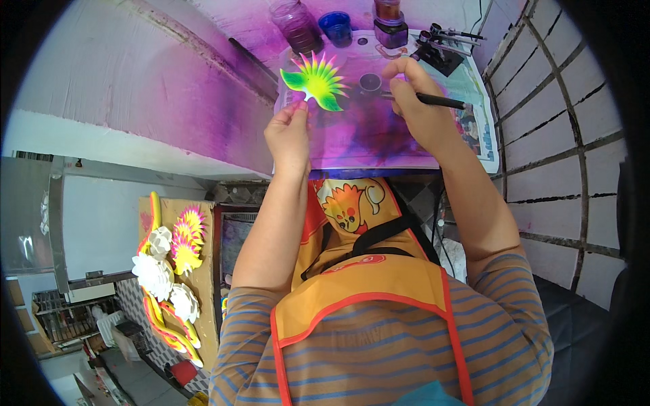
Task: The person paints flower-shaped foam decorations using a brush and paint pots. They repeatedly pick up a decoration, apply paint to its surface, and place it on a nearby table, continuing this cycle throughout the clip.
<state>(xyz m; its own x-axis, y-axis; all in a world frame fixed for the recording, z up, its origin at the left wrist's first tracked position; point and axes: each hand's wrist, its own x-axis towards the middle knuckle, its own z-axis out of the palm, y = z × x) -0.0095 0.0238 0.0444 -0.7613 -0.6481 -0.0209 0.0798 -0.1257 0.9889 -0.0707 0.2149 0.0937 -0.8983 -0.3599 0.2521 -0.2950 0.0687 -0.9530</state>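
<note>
My left hand point(290, 132) pinches the white base of a painted flower-shaped piece point(317, 81), with yellow and pink-tipped petals and two green leaves. It is held upright over the paint-stained newspaper point(350, 147). To its right, my right hand point(424, 101) grips an airbrush point(439, 100); its dark handle points right and its front end points left, towards the piece. The airbrush's round paint cup point(370, 82) shows left of my fingers. The airbrush does not touch the piece. Its nozzle is hard to make out.
Behind stand a jar of dark purple liquid point(297, 25), a blue cup point(335, 29) and a stacked pair of jars point(390, 25). Several more airbrushes point(447, 38) lie at the back right. At lower left, a cardboard sheet point(208, 304) bears painted pieces point(188, 238) and white flowers point(152, 276). Walls flank both sides.
</note>
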